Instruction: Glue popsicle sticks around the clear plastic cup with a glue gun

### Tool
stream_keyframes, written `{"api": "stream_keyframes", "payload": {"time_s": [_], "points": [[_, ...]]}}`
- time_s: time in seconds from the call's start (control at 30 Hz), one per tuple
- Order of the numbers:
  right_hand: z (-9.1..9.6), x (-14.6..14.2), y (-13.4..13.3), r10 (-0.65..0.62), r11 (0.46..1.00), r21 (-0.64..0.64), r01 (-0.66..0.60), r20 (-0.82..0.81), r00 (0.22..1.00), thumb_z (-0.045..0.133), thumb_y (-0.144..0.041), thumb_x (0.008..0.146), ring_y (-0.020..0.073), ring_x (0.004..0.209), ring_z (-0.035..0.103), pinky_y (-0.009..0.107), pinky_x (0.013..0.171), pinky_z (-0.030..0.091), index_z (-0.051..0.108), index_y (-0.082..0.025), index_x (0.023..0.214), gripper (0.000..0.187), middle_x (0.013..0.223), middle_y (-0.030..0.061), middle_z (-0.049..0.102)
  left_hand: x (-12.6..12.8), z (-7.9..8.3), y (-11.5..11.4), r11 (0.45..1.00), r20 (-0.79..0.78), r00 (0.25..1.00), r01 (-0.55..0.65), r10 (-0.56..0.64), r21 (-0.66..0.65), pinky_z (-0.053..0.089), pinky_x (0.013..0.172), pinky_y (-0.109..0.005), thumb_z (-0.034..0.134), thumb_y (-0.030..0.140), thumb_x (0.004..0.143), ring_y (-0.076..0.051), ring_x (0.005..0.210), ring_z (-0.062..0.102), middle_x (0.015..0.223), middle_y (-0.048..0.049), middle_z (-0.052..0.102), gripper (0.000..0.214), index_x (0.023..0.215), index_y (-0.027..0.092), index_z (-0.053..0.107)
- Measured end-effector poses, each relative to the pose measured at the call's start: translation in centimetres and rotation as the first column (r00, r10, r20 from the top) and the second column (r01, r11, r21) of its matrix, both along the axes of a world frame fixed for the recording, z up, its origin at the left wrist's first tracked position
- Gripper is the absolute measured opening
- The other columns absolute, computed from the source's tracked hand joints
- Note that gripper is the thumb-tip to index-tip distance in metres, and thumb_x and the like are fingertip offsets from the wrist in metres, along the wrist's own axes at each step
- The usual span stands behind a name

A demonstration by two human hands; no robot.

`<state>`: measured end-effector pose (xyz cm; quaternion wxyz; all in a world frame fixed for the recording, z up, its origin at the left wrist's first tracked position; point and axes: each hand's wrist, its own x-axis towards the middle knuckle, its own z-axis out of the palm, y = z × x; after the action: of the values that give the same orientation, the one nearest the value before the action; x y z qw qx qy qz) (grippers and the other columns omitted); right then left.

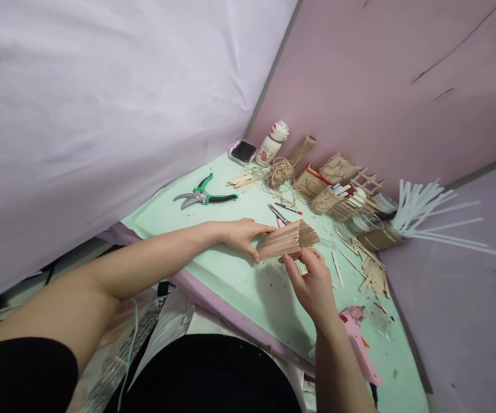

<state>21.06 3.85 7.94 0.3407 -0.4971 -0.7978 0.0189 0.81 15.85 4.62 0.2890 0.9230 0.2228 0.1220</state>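
Observation:
A hollow box of craft sticks (pixel 281 241) glued side by side lies tilted over the table, its open, scalloped end facing right. My left hand (pixel 242 235) grips the box's left end between thumb and fingers. At the near lower edge of that open end, my right hand (pixel 314 281) is closed, thumb and fingertips pinched on the edge. Whether a separate stick sits in that pinch I cannot tell. Just behind the box are pink-handled scissors (pixel 280 217), partly hidden, and a dark pen (pixel 288 208) with red ends.
Green-handled pruning shears (pixel 204 195) lie open at the left. Along the back stand a phone (pixel 243 151), a bottle (pixel 272 144), twine (pixel 281 173) and a marker holder (pixel 327 199). Loose sticks (pixel 374 272), white glue sticks (pixel 424 212) and a pink glue gun (pixel 362 347) are at right.

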Motion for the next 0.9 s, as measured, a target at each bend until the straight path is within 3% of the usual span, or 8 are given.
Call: {"api": "stream_keyframes", "payload": {"time_s": [0.3, 0.57, 0.9], "points": [[-0.25, -0.20, -0.23, -0.083, 0.997, -0.010, 0.083, -0.017, 0.996, 0.053, -0.033, 0.091, 0.0192, 0.075, 0.057, 0.037, 0.083, 0.039, 0.055, -0.024, 0.071, 0.022, 0.067, -0.0016, 0.062, 0.14, 0.47, -0.36, 1.000, -0.008, 1.000, -0.023, 0.023, 0.003, 0.039, 0.096, -0.033, 0.075, 0.047, 0.069, -0.028, 0.114, 0.057, 0.138, -0.0098, 0.057, 0.091, 0.147, 0.021, 0.035], [0.53, -0.51, -0.87, -0.081, 0.994, -0.073, 0.082, 0.022, 0.996, 0.049, -0.023, 0.087, 0.0199, 0.081, 0.058, 0.039, 0.087, 0.039, 0.057, -0.024, 0.076, 0.014, 0.074, -0.0005, 0.064, 0.20, 0.56, -0.43, 1.000, 0.013, 1.000, -0.020, 0.020, -0.024, 0.039, 0.097, -0.034, 0.076, 0.047, 0.068, -0.031, 0.119, 0.055, 0.140, -0.0111, 0.055, 0.092, 0.146, 0.020, 0.036], [-0.01, -0.40, -0.64, -0.074, 0.997, -0.032, 0.074, 0.001, 0.997, 0.049, -0.025, 0.088, 0.0192, 0.078, 0.056, 0.040, 0.094, 0.036, 0.056, -0.024, 0.074, 0.016, 0.070, -0.0021, 0.063, 0.13, 0.51, -0.49, 0.999, 0.044, 0.999, -0.002, 0.003, -0.033, 0.039, 0.098, -0.034, 0.078, 0.048, 0.067, -0.030, 0.117, 0.057, 0.135, -0.0106, 0.058, 0.091, 0.144, 0.022, 0.038]]}}
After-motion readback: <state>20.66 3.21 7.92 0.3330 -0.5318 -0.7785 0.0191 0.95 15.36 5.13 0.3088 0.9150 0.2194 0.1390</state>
